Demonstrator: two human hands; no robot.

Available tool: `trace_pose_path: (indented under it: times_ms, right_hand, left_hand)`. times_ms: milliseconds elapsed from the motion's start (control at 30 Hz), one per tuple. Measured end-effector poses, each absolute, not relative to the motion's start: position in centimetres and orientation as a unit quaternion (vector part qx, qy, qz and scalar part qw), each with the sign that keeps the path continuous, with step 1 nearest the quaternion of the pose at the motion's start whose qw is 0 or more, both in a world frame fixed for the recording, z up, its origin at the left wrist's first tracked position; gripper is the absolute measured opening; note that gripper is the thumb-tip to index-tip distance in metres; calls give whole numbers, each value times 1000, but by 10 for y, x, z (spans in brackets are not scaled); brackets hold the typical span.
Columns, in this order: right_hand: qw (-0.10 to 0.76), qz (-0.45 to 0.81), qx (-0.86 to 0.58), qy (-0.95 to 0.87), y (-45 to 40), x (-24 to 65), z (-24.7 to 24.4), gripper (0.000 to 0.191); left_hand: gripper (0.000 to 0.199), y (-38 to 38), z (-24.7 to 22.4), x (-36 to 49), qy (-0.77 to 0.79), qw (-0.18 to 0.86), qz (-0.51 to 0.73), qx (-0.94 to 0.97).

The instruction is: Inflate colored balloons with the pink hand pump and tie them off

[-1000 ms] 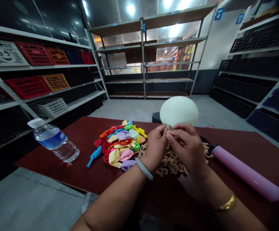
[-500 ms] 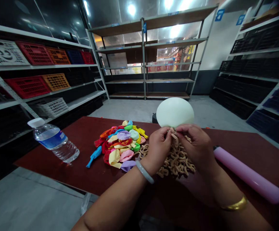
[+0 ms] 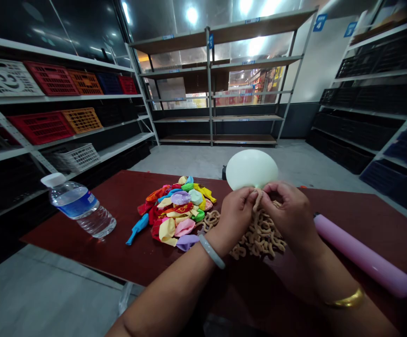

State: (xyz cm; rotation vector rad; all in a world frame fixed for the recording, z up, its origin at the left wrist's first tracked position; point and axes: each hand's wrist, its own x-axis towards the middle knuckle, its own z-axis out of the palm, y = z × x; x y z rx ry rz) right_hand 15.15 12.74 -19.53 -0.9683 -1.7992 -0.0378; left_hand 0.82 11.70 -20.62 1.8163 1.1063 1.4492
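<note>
Left hand (image 3: pixel 236 209) and right hand (image 3: pixel 289 210) pinch a tan tie (image 3: pixel 257 200) between them at the balloon (image 3: pixel 251 169)'s neck, the balloon just beyond the fingers — a slackened pinch could let the tie slip and, perhaps, air escape.

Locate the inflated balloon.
In the head view, the inflated balloon is right of centre, just beyond the left hand and right hand, to the right of the limp balloons.

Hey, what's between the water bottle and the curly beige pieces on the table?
In the head view, the pile of colorful uninflated balloons lies between the water bottle and the curly beige pieces.
</note>
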Motion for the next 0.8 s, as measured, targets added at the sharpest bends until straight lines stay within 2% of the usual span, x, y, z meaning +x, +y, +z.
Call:
trace_pose_path:
  times_ms: [100, 533, 800]
  right_hand:
    - [529, -31, -380, -758, 126, 152, -194, 2]
    - [495, 92, -404, -764, 126, 160, -185, 8]
    - [486, -9, -338, -806, 124, 156, -189, 4]
  left_hand:
    - [25, 118, -206, 7, 405, 266, 539, 688]
    - [17, 114, -199, 7, 408, 270, 544, 682]
    - [19, 119, -208, 6, 416, 227, 537, 698]
